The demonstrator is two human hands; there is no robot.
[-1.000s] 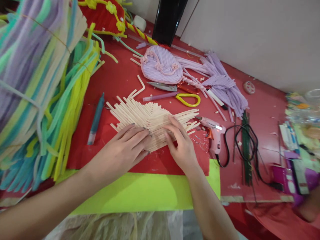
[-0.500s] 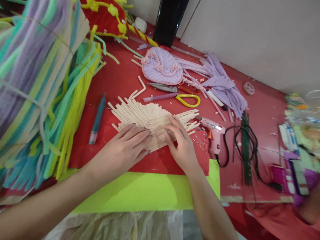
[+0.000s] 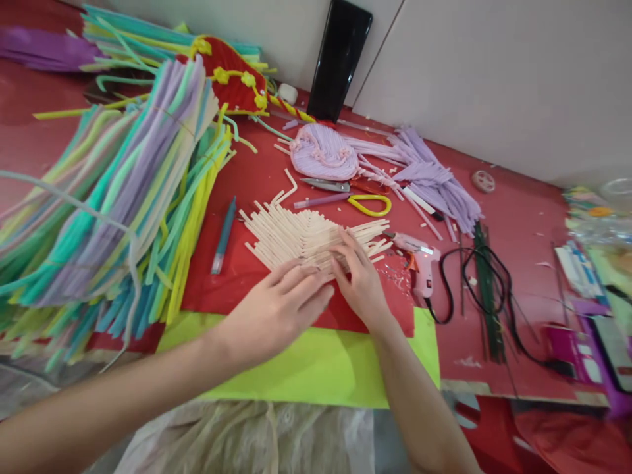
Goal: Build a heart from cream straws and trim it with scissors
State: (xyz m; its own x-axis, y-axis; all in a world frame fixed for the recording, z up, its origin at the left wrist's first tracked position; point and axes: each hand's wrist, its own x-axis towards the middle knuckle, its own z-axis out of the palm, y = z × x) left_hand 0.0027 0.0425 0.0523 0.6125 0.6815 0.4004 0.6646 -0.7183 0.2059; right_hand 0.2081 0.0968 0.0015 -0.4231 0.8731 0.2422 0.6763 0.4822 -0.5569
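Note:
A leaf-like piece of cream pipe cleaners point(image 3: 276, 230), set in a V pattern with loose ends at both sides, lies on a red sheet point(image 3: 202, 293). Along its lower edge rests my left hand point(image 3: 291, 299), fingers stretched out together and hiding part of that edge. My right hand point(image 3: 363, 280) lies over the right part of the piece with its fingers extended and thumb apart. Beside the right ends is a pink glue gun point(image 3: 419, 260). Yellow-handled scissors point(image 3: 370, 205) and a purple pen point(image 3: 323, 200) lie just behind the piece.
Bundles of coloured pipe cleaners point(image 3: 118, 197) fill the left side. A teal pen point(image 3: 224, 237) lies nearer. Behind are a lilac pipe-cleaner oval point(image 3: 323, 155) and a black phone point(image 3: 340, 59) against the wall. A black cable point(image 3: 447, 289) crosses dark green stems point(image 3: 486, 296) at right.
My left hand has slid right and down along the piece, closer to my right hand. My right hand stays about where it was. The view has shifted, showing more of the left bundles.

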